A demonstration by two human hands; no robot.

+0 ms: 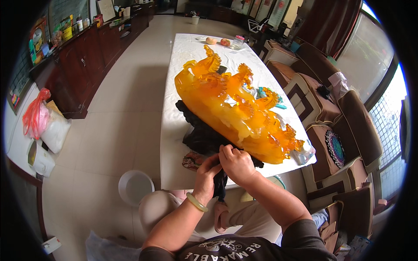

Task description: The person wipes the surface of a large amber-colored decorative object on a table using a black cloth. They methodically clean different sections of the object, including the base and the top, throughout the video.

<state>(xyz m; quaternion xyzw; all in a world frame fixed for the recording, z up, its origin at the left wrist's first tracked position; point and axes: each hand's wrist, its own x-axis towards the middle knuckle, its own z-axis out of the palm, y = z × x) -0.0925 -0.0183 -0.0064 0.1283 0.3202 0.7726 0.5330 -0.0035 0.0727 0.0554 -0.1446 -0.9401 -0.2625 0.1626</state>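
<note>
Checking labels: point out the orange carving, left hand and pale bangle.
Orange carving [230, 106]: head view, middle of its body.
Left hand [207, 175]: head view, middle of the hand.
Pale bangle [197, 202]: head view, front of its ring.

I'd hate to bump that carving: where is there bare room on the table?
The white table is bare at far left, between the pale fruit and the amber carving, and at its near-left corner, beside the patterned piece. Crowded: the near edge around the left hand and right hand, and the near-right corner with clear plastic.
</note>
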